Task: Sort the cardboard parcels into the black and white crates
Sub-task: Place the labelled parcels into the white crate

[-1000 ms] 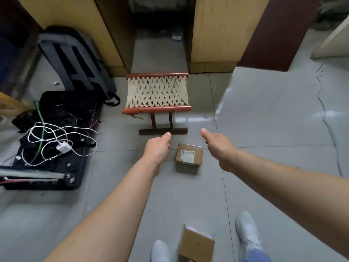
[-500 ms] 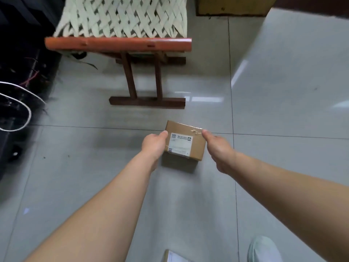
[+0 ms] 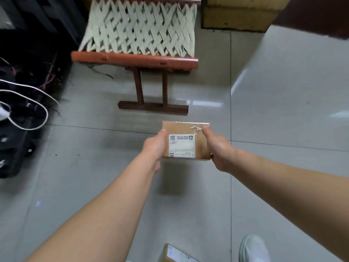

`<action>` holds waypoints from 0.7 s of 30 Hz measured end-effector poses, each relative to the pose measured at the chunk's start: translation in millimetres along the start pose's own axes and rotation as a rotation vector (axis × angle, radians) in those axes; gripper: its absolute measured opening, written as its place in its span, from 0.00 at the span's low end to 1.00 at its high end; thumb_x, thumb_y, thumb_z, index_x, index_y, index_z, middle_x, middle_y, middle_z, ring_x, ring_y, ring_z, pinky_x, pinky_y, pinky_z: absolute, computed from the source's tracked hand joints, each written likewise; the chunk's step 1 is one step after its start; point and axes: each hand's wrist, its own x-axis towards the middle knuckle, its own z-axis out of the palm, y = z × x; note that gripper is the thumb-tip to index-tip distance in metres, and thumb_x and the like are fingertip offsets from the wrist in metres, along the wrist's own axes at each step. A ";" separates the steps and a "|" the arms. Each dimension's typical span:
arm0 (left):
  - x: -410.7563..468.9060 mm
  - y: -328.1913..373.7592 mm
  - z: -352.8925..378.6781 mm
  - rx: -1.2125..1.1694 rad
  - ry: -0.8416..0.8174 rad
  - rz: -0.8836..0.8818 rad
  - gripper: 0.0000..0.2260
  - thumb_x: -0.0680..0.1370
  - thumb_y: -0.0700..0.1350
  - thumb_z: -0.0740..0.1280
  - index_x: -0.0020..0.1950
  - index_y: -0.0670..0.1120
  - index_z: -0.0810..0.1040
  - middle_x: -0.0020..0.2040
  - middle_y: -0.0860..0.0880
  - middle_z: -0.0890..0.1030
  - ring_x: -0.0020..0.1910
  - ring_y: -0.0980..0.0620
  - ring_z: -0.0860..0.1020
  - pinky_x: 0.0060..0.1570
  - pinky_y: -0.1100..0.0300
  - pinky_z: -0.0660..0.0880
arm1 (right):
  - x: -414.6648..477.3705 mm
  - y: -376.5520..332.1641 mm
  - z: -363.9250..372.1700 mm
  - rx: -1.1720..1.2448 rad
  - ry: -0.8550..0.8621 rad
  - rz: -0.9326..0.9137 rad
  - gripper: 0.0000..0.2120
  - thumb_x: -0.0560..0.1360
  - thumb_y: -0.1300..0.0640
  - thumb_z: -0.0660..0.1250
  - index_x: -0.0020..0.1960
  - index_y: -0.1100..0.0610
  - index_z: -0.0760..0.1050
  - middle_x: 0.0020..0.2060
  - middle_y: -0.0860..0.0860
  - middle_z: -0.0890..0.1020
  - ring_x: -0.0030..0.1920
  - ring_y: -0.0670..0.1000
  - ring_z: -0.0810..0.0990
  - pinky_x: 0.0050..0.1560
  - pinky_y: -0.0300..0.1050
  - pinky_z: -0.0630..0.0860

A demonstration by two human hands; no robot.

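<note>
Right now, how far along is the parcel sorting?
Done: nothing shows as sorted; no crate is in view. In hand: the left hand and right hand grip the small brown cardboard parcel with a white label by its sides, seemingly above the grey tiled floor. Left: crating it, then the second brown cardboard parcel lying by the white shoe.

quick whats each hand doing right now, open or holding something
left hand: grips the left side of the cardboard parcel, thumb on top.
right hand: grips the right side of the same parcel, thumb on top.
</note>
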 end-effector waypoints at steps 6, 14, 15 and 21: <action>-143.8 93.2 -60.4 -0.108 0.060 0.056 0.15 0.80 0.54 0.60 0.56 0.43 0.77 0.49 0.47 0.82 0.51 0.47 0.80 0.60 0.52 0.74 | -147.6 -96.7 14.8 -0.088 -0.077 -0.141 0.20 0.77 0.38 0.57 0.47 0.55 0.74 0.51 0.53 0.82 0.53 0.55 0.80 0.64 0.54 0.72; -373.6 235.2 -167.0 -0.245 0.095 0.252 0.18 0.82 0.52 0.57 0.63 0.40 0.75 0.56 0.43 0.80 0.50 0.48 0.79 0.51 0.55 0.76 | -404.1 -228.4 55.9 -0.140 -0.205 -0.381 0.20 0.77 0.40 0.59 0.56 0.56 0.74 0.48 0.53 0.84 0.49 0.53 0.82 0.54 0.48 0.76; -406.1 249.4 -181.0 -0.257 0.101 0.280 0.18 0.82 0.52 0.57 0.61 0.40 0.75 0.54 0.43 0.81 0.47 0.48 0.79 0.49 0.56 0.76 | -437.5 -242.5 61.5 -0.142 -0.214 -0.412 0.22 0.77 0.40 0.59 0.58 0.57 0.73 0.50 0.54 0.83 0.50 0.54 0.82 0.55 0.49 0.76; -570.9 292.4 -251.8 -0.368 0.244 0.472 0.12 0.82 0.52 0.58 0.45 0.47 0.75 0.40 0.50 0.81 0.37 0.55 0.80 0.32 0.60 0.74 | -601.9 -294.8 93.8 -0.181 -0.282 -0.559 0.19 0.77 0.40 0.58 0.51 0.55 0.73 0.43 0.52 0.83 0.43 0.51 0.81 0.42 0.46 0.75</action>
